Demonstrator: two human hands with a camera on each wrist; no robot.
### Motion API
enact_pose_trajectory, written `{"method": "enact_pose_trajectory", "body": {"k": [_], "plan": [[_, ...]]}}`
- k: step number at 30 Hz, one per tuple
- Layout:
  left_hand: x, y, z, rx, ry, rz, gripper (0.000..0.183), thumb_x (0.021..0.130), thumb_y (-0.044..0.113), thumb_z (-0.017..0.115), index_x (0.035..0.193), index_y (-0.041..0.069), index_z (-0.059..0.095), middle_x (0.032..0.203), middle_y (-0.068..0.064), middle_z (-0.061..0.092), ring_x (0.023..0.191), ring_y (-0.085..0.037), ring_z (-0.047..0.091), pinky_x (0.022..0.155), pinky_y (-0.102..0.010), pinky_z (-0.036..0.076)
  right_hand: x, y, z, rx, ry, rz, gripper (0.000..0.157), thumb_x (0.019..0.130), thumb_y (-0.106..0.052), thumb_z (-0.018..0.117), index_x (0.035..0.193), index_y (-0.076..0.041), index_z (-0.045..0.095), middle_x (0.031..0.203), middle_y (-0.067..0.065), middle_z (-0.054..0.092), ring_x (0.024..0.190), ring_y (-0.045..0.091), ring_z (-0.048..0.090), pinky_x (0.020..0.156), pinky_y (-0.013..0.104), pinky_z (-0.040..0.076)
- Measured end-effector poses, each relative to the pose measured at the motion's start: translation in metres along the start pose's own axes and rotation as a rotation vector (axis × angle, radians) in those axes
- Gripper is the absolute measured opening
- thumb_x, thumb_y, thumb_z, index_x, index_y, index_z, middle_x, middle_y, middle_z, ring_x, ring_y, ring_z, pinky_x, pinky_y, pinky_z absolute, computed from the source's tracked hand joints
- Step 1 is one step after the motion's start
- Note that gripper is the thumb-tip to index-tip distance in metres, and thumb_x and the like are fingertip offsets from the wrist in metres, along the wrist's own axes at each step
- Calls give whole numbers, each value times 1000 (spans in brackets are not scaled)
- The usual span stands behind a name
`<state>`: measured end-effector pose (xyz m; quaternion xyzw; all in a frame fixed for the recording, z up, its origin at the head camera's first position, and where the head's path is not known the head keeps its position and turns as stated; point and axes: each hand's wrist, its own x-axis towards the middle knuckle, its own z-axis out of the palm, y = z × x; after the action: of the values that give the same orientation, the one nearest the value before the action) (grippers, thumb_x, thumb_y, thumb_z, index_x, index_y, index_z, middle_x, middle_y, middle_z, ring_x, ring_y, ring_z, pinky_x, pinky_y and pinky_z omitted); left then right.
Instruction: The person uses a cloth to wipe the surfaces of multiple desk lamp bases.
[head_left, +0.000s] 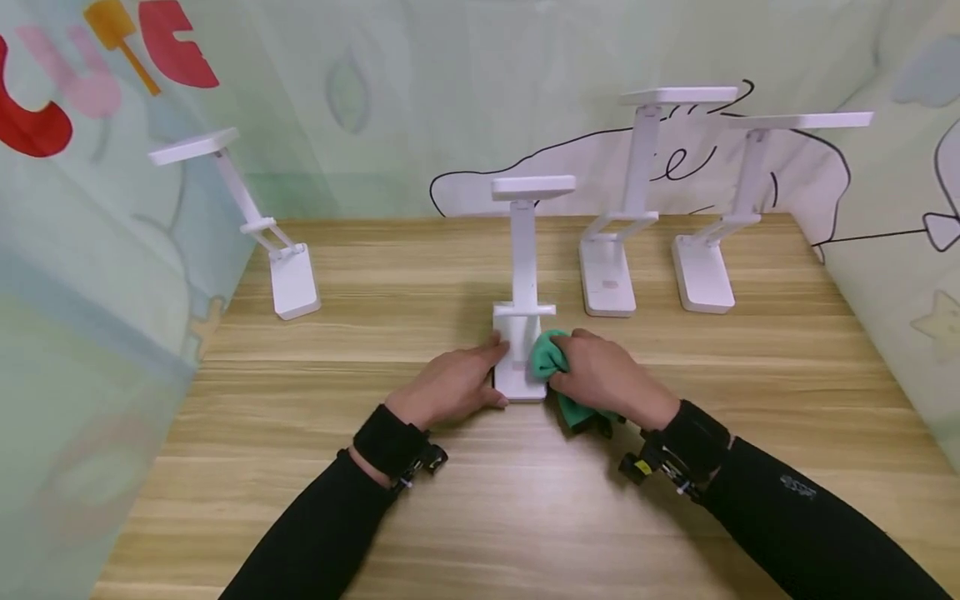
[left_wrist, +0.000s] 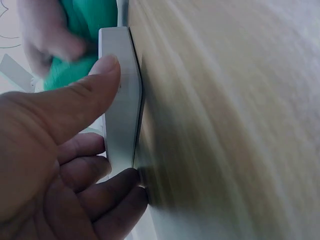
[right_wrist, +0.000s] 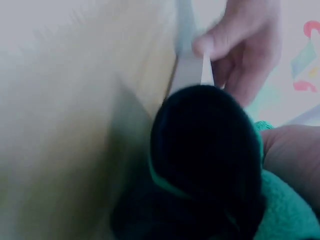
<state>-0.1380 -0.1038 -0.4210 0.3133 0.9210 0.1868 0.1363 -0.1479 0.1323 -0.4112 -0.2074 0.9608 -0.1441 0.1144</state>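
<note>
A white desk lamp with a raised arm and flat head stands in the middle of the table. My left hand holds its base at the left side, the thumb at the front end and the fingers bent along the side edge. On the other side my right hand grips a bunched green cloth against the base's right edge. Part of the cloth hangs below that hand onto the table. In the right wrist view a dark fold of the cloth hides most of the base.
Two more white lamps, a nearer one and a farther-right one, stand at the back right. Another lamp stands at the back left. A printed curtain closes off the wooden table at the back and sides.
</note>
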Motion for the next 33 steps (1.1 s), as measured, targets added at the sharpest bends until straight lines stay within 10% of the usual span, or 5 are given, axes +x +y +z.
{"method": "enact_pose_trajectory", "body": {"k": [8, 19, 25, 33], "plan": [[2, -4, -2, 16, 4, -8, 82, 88, 44, 66, 153, 12, 28, 157, -14, 26, 130, -27, 44, 98, -43, 47, -47, -22, 3, -142, 41, -141, 24, 74, -25, 64, 94, -12, 62, 72, 0, 47, 56, 13, 44, 44, 29, 34], [15, -14, -7, 33, -19, 17, 58, 100, 30, 48, 151, 8, 30, 159, -16, 22, 141, -29, 26, 112, -44, 32, -22, -30, 25, -201, 320, -387, 55, 79, -33, 75, 127, -15, 57, 89, 7, 50, 68, 16, 47, 54, 33, 48], [19, -10, -9, 54, -26, 31, 61, 98, 28, 54, 151, 8, 31, 157, -17, 26, 137, -28, 35, 107, -43, 39, -9, -17, 37, -210, 390, -340, 47, 78, -31, 75, 114, -13, 53, 83, 6, 50, 59, 15, 51, 43, 35, 47], [16, -13, -10, 72, -17, 25, 75, 90, 32, 68, 150, 7, 31, 157, -17, 26, 135, -27, 37, 104, -41, 42, -18, 13, 24, -84, 235, -153, 48, 78, -30, 76, 115, -12, 51, 91, 8, 58, 67, 17, 56, 50, 38, 49]]}}
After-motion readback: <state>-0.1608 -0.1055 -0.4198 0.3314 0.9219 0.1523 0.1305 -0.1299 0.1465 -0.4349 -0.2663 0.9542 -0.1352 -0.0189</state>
